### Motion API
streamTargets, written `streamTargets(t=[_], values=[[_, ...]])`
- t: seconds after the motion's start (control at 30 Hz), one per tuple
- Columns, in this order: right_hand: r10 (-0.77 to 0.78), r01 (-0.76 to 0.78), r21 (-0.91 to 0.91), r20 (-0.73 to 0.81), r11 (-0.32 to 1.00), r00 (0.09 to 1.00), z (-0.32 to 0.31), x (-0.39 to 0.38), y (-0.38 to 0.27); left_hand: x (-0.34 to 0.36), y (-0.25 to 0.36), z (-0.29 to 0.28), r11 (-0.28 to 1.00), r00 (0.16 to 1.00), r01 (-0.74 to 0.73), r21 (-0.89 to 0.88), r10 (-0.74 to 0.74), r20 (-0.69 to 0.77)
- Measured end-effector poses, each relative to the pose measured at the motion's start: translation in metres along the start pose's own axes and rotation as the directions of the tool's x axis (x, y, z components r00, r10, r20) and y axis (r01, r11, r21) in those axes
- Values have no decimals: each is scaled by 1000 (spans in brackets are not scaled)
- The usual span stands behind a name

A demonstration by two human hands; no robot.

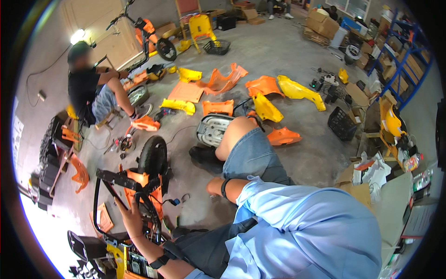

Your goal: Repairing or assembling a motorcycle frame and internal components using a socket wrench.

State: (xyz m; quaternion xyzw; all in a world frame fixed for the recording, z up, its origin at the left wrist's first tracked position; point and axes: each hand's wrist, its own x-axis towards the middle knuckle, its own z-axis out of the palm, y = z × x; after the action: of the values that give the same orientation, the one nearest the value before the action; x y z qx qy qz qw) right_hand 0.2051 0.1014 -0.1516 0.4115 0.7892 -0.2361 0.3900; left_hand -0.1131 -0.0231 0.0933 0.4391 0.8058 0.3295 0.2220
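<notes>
My left hand (131, 220) lies against the black metal frame (96, 204) of a partly stripped electric scooter, its visible fingers stretched out and apart along a tube. Orange body panels (138, 179) are on this frame, and its black front tyre (153, 156) stands just beyond. Loose cables with a blue connector (175, 202) hang to the right of the frame. Close to my bent knee, my right hand (214, 187) shows only in part; its fingers are hidden, and whatever it touches cannot be made out.
Orange panels (223, 80) and yellow panels (301, 92) lie scattered over the concrete floor. A person (83, 88) sits at the left, near another scooter (165, 49). A black basket (342, 123), cardboard boxes (322, 24) and a blue shelf rack (410, 83) stand to the right.
</notes>
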Motion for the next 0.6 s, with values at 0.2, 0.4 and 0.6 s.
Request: streamTargets(t=[0.2, 0.4, 0.6], values=[[-65, 65, -7, 21, 998, 998, 3, -4, 9, -24, 32, -1, 965, 977, -171, 201, 193, -95], [-78, 77, 25, 40, 997, 996, 19, -3, 20, -27, 41, -3, 932, 987, -139, 334, 160, -35], [-94, 94, 4, 94, 996, 991, 20, 0, 15, -27, 40, -1, 912, 987, -126, 391, 154, -42]])
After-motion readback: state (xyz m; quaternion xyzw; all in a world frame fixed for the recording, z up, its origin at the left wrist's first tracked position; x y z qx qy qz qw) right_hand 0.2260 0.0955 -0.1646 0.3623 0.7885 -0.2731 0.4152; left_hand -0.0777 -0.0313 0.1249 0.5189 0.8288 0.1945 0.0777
